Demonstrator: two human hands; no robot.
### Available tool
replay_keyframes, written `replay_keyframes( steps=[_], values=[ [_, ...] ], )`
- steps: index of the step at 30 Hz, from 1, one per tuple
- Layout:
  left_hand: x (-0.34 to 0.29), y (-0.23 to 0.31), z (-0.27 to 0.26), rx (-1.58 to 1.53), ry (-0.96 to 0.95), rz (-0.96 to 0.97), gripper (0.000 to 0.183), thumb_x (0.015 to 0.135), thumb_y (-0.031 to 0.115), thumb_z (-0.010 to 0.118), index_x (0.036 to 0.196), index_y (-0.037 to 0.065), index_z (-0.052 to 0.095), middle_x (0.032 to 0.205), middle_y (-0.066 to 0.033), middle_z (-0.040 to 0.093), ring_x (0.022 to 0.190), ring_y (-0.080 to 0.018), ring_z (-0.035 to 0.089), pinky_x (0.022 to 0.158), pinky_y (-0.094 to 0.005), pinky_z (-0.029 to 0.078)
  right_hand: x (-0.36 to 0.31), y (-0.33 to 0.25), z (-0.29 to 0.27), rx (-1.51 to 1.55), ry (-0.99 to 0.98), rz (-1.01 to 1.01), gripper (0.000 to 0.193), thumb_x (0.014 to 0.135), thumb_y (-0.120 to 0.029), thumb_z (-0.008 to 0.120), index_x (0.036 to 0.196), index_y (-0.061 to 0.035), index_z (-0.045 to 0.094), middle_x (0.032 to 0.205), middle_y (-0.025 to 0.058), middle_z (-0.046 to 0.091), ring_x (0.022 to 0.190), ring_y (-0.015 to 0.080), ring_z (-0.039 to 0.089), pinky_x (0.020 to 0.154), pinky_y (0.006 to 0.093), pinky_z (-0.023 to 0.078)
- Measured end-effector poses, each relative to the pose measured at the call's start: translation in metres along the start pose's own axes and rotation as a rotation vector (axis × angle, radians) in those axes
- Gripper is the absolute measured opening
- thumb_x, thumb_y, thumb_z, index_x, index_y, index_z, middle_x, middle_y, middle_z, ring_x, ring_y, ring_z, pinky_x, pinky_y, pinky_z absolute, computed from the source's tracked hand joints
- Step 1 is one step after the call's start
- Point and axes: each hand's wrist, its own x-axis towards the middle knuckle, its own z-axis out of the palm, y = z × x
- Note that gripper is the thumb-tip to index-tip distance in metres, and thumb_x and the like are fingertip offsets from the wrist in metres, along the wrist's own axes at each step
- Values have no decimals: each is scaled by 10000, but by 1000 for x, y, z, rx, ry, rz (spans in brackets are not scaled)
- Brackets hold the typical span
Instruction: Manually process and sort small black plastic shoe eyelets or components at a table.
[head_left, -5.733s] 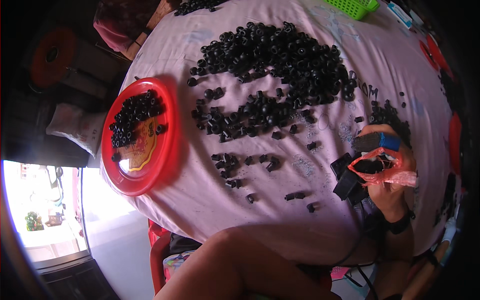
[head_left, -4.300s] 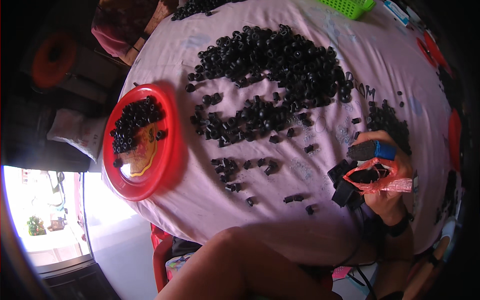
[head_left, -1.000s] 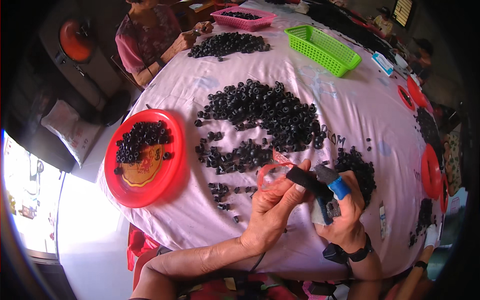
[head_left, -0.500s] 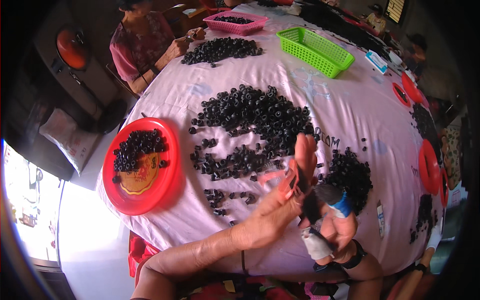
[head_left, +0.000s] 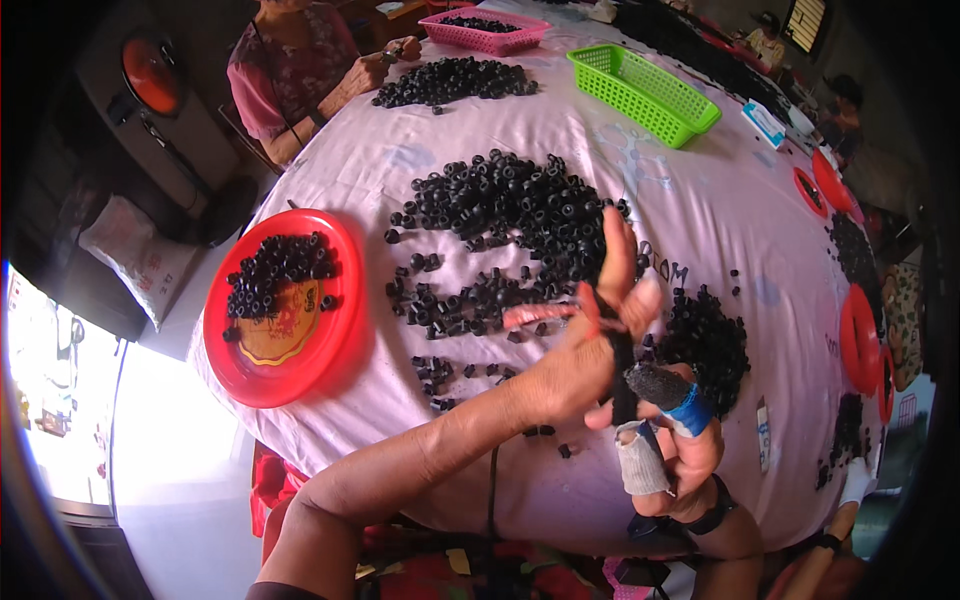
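My left hand [head_left: 585,355] is raised over the table, its fingers stretched out and apart. A black strip [head_left: 622,375] runs around its palm, and a loose pink-red ribbon [head_left: 540,314] hangs off beside it. Close against it, my right hand [head_left: 685,450] is closed on the lower end of the strip. One right finger wears a dark grey cover [head_left: 658,383] fastened with blue tape [head_left: 690,412]; the thumb has a whitish wrap [head_left: 642,462]. Behind both hands lies a big heap of small black ring-shaped parts [head_left: 520,205], with a smaller black heap [head_left: 708,340] to the right.
At the left, a red plate [head_left: 345,300] holds more black parts. A green basket [head_left: 650,95] and a pink basket [head_left: 485,38] stand at the far side, near another person's hand [head_left: 400,50]. Red plates [head_left: 858,335] line the right edge of the pink tablecloth [head_left: 480,130].
My left hand has turned and moved slightly up and right, and its fingers are spread wider. The right hand keeps close to it, at the black strip. The whole view has shifted slightly.
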Motion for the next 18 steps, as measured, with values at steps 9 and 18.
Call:
replay_keyframes(
  steps=[9, 18],
  values=[
    [14, -41, -6, 838, -158, 496, 894, 843, 268, 619, 1570, 48, 148, 1601, -294, 137, 1490, -474, 48, 1187, -574, 88, 5, -4, 0, 32, 41, 36, 526, 815, -44, 597, 1306, 100, 481, 1049, 161, 675, 973, 228, 683, 833, 323, 558],
    [36, -63, 19, 891, -274, 128, 838, 782, 350, 726, 1450, -21, 383, 1528, -315, 309, 1357, -475, 417, 1047, -507, 412, 7, -27, 4, -131, -30, 10, 410, 780, -95, 655, 1137, 90, 577, 978, 179, 686, 818, 272, 714, 730, 348, 576]
  ],
)
